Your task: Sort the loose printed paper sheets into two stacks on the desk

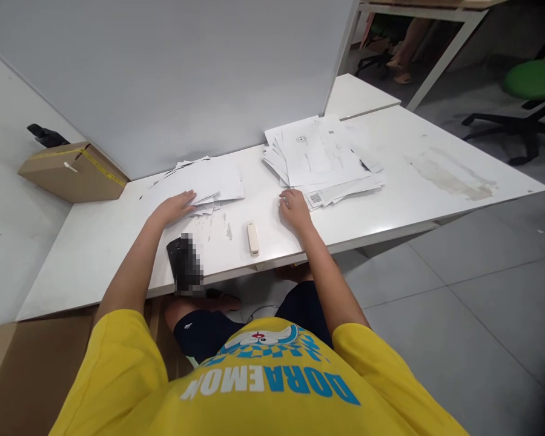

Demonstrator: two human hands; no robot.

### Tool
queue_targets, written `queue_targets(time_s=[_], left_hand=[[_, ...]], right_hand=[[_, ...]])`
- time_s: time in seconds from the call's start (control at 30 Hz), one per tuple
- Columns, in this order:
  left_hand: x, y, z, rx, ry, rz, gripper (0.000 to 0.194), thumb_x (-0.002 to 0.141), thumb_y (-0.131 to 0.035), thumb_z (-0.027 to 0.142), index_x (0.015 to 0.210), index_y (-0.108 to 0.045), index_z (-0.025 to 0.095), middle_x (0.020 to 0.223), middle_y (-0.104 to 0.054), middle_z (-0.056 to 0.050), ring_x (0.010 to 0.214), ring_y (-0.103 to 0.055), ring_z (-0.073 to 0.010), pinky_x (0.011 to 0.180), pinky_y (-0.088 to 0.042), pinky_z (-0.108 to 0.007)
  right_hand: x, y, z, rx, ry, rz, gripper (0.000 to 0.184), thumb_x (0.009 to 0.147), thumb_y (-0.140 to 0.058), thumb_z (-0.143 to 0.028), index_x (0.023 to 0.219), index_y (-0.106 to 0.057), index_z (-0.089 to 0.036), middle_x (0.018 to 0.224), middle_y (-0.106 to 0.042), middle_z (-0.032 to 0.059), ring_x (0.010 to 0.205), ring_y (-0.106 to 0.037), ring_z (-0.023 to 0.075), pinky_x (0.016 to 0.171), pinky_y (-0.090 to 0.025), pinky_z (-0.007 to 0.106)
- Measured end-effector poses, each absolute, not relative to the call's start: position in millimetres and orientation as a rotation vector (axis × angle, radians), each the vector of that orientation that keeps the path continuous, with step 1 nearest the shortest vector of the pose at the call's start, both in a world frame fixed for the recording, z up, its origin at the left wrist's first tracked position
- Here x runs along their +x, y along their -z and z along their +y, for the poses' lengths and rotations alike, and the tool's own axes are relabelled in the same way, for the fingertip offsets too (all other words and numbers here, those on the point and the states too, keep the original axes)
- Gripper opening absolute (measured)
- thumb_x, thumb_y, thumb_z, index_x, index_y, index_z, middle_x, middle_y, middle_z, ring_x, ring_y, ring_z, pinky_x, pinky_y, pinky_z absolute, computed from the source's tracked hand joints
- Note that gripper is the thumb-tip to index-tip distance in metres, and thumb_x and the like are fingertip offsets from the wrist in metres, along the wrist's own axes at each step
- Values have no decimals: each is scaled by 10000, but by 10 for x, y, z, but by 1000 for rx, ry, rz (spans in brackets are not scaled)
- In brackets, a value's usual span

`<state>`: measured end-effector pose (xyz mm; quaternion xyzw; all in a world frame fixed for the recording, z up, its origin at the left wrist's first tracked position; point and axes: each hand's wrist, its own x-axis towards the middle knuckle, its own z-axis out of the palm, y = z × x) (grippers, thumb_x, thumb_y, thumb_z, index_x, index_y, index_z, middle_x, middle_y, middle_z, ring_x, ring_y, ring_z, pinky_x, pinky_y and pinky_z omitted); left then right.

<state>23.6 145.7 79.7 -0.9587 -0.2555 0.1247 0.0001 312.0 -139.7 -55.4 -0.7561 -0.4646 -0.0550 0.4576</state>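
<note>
My left hand [179, 206] lies flat on the near left edge of a loose paper pile [209, 177], its fingers stretched out over the sheets. My right hand [294, 208] rests on the table by the near left corner of a second, printed paper stack [318, 154]. Its fingers are loosely bent, and I see nothing held in them. A paper strip with a QR code [317, 198] lies just right of this hand. Between my hands, closer to me, is a small cream oblong object [252, 237] resembling a mini stapler.
A black phone [178, 257], partly pixelated, lies by the front edge of the white table [91, 242]. A cardboard box [79, 172] stands at the left against the wall. A grey panel [186, 79] rises behind the papers. Beyond the right end are a green chair [533, 79] and a person's feet.
</note>
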Motion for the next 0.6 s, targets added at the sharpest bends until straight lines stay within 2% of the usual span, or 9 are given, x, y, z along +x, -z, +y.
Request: queue_targets(time_s=[0.2, 0.37, 0.6], left_hand=[[28, -691, 1357, -3074, -303, -799, 569, 1014, -335, 449, 1539, -404, 240, 1635, -331, -16, 1508, -324, -192, 1200, -313, -323], [-128, -638, 1272, -3143, -167, -819, 566, 1001, -358, 502, 1497, -474, 256, 1600, -399, -9, 1488, -365, -192, 1195, -328, -322], [-252, -600, 1285, -3211, -187, -771, 636, 964, -403, 570, 1505, -465, 241, 1627, -347, -25, 1506, -332, -209, 1217, -302, -346]], right_hand=[[3109, 574, -1405, -1860, 133, -1128, 207, 871, -467, -205, 978, -644, -219, 1091, -667, 134, 1112, -563, 302, 1038, -451, 504], [3095, 604, -1417, -1848, 130, -1124, 210, 865, -470, -221, 970, -651, -220, 1078, -670, 134, 1089, -564, 303, 1033, -448, 517], [3085, 645, -1425, -1852, 169, -1138, 209, 862, -469, -220, 965, -650, -217, 1047, -674, 124, 1061, -566, 288, 1000, -469, 497]])
